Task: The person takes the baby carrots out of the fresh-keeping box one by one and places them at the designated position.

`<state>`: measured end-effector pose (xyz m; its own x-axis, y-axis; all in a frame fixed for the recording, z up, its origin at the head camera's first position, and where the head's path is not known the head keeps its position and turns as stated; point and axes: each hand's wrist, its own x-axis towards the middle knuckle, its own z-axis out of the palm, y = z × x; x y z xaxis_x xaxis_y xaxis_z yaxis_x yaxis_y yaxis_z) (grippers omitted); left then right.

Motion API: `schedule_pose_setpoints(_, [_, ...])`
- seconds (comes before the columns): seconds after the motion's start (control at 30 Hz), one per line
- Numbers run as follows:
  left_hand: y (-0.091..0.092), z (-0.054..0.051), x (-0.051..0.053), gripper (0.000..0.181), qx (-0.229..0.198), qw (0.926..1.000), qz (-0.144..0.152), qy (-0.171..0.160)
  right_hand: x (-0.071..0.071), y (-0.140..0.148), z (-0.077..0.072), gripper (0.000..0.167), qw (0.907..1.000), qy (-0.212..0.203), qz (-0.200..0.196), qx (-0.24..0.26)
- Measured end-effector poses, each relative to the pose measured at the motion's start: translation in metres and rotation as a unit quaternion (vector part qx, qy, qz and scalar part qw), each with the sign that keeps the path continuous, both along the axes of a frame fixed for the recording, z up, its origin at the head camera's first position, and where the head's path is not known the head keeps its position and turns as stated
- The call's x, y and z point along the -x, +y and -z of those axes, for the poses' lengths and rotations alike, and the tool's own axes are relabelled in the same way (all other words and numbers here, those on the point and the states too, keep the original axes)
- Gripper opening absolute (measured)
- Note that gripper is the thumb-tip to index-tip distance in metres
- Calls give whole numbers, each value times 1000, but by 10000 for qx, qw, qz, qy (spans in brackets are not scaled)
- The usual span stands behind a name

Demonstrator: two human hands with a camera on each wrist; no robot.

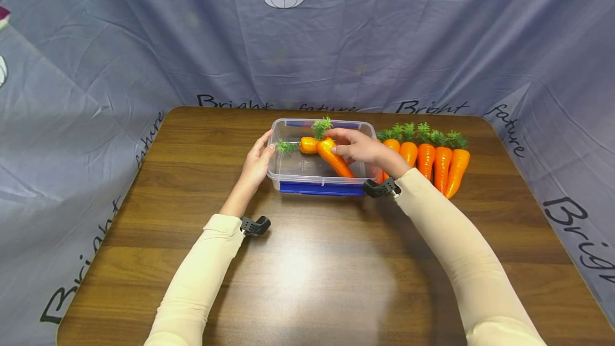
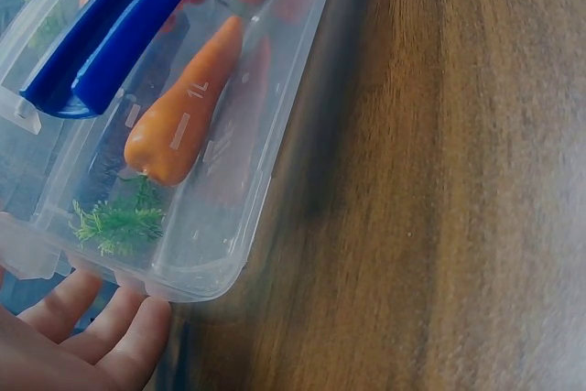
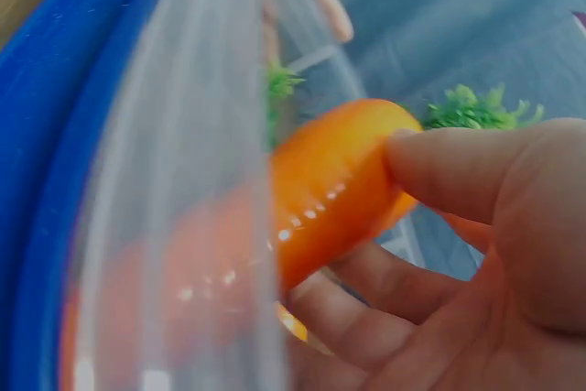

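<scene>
A clear plastic food container (image 1: pixel 293 167) with blue side clips (image 1: pixel 322 189) stands on the table. My left hand (image 1: pixel 257 160) holds its left end, thumb at the rim and fingers against the outside wall (image 2: pixel 105 327). In my right hand (image 1: pixel 357 146) a toy carrot (image 1: pixel 334 158) is pinched between thumb and fingers (image 3: pixel 394 295). This carrot is tilted inside the container, its green top toward the back and its tip toward the front wall. Another carrot (image 2: pixel 179 121) lies on the container floor, leaves pointing left; in the head view the held carrot partly covers it.
Right of the container, several more carrots (image 1: pixel 442 167) lie side by side on the wooden table (image 1: pixel 307 260), leaves to the back. My right forearm hides part of that row. A grey printed cloth (image 1: pixel 307 57) hangs behind the table and at its sides.
</scene>
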<state>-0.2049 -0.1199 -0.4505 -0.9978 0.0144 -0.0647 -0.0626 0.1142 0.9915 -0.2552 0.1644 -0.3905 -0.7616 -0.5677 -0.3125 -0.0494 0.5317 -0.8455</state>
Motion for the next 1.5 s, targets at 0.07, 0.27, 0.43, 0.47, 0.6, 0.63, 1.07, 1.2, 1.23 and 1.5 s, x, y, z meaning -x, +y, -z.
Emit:
schedule_pose_setpoints(0.07, [-1, 0, 0, 50, 36, 10000, 5, -22, 2, 4, -2, 55, 9992, -148, 258, 251])
schedule_pose_setpoints(0.27, [-1, 2, 1, 50, 6, 10000, 13, -31, 3, 17, -13, 56, 9842, -527, 1203, 1191])
schedule_pose_setpoints(0.43, [-2, 2, 0, 50, -8, 10000, -16, -20, 3, 29, -19, 60, 9470, -1130, 1884, 2341])
schedule_pose_setpoints(0.47, [-2, 2, 0, 50, -3, 10000, -11, -26, 2, 31, -21, 60, 9389, -1248, 2004, 2505])
schedule_pose_setpoints(0.6, [-2, 2, 0, 51, 19, 10000, -1, -48, 0, 44, -28, 57, 9030, -1713, 2231, 3248])
schedule_pose_setpoints(0.63, [-2, 2, 0, 51, 27, 10000, -3, -51, -1, 48, -29, 55, 8953, -1821, 2241, 3393])
schedule_pose_setpoints(1.07, [-3, 1, -1, 50, 19, 10000, 10, -14, -14, 106, -29, 26, 8348, -2586, 1817, 4509])
schedule_pose_setpoints(1.2, [-2, 1, 0, 50, -35, 10000, 4, -7, -21, 123, -29, 35, 8489, -2337, 1986, 4305])
schedule_pose_setpoints(1.23, [-2, 2, 0, 50, -44, 10000, -6, -9, -23, 128, -29, 37, 8510, -2294, 2024, 4269])
schedule_pose_setpoints(1.5, [-1, 1, 0, 50, 9, 10000, 0, 34, -39, 175, -22, 40, 8594, -1939, 2369, 4095])
